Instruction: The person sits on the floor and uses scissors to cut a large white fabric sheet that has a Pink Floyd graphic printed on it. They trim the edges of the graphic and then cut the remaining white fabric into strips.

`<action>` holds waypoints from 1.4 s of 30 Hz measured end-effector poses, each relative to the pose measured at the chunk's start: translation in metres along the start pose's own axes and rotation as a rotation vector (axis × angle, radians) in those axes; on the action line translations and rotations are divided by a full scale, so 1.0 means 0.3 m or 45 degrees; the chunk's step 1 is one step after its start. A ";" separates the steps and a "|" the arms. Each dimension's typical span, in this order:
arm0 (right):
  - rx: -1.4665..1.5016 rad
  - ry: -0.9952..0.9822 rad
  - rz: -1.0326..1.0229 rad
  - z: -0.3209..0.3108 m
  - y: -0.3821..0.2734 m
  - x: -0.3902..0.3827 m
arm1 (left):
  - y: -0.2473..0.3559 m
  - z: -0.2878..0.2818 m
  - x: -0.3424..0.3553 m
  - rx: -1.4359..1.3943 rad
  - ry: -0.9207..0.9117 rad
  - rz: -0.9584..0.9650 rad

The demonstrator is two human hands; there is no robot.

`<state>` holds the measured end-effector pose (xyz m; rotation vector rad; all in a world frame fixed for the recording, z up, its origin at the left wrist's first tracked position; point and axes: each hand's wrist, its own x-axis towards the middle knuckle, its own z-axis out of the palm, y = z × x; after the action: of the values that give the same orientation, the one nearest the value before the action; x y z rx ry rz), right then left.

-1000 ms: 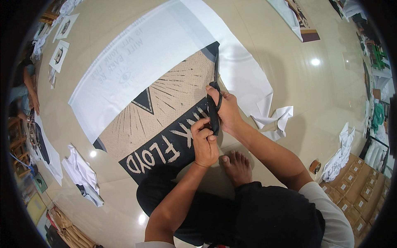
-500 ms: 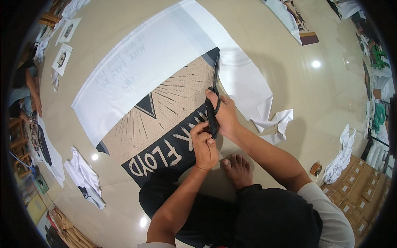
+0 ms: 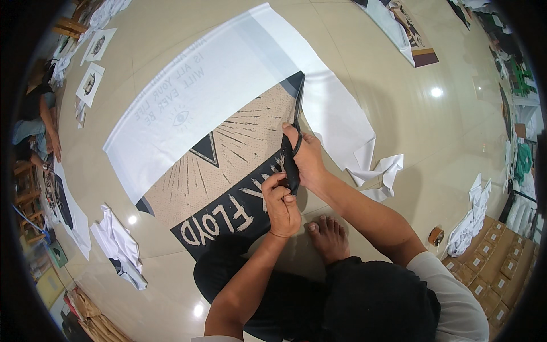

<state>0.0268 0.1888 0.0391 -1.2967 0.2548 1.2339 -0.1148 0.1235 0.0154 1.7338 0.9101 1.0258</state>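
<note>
Black-handled, long-bladed scissors [image 3: 299, 105], gripped in your right hand [image 3: 310, 158], lie along the right edge of the tan-and-black printed cloth [image 3: 228, 149] on the floor [image 3: 450, 131], so hold your left hand's [image 3: 282, 210] pinch taut and cut straight.

Tan with black rays and a black lettered band, the printed cloth [image 3: 245, 142] slants across the centre of the floor [image 3: 439, 131], its upper part folded over, pale back showing. Black-handled scissors [image 3: 298, 108] point upward along its right edge, beside a white margin [image 3: 339, 114] crumpled right of centre.
</note>
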 end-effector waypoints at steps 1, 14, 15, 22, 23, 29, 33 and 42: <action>0.003 -0.002 -0.007 0.002 0.005 0.002 | 0.001 -0.001 0.001 0.003 0.001 0.000; -0.096 0.028 -0.032 0.027 0.000 0.012 | 0.015 -0.016 0.008 0.032 -0.026 -0.032; -0.111 0.029 -0.033 0.027 0.003 0.016 | 0.014 -0.017 0.009 0.034 -0.024 -0.030; -0.145 0.045 -0.023 0.048 -0.003 -0.003 | 0.011 -0.018 0.006 0.045 -0.033 -0.031; -0.158 0.052 -0.016 0.056 -0.011 -0.012 | 0.010 -0.019 0.007 0.046 -0.033 -0.029; -0.096 0.038 -0.015 0.058 0.009 0.006 | 0.010 -0.018 0.015 0.062 -0.017 -0.017; -0.031 0.045 -0.030 0.073 0.035 0.023 | 0.010 -0.019 0.020 0.073 0.021 -0.023; -0.008 0.053 0.003 0.092 0.036 0.026 | 0.003 -0.027 0.023 0.089 0.044 -0.046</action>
<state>0.0084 0.2134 0.0365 -1.3283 0.2827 1.2119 -0.1193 0.1319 0.0200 1.7558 1.0062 1.0138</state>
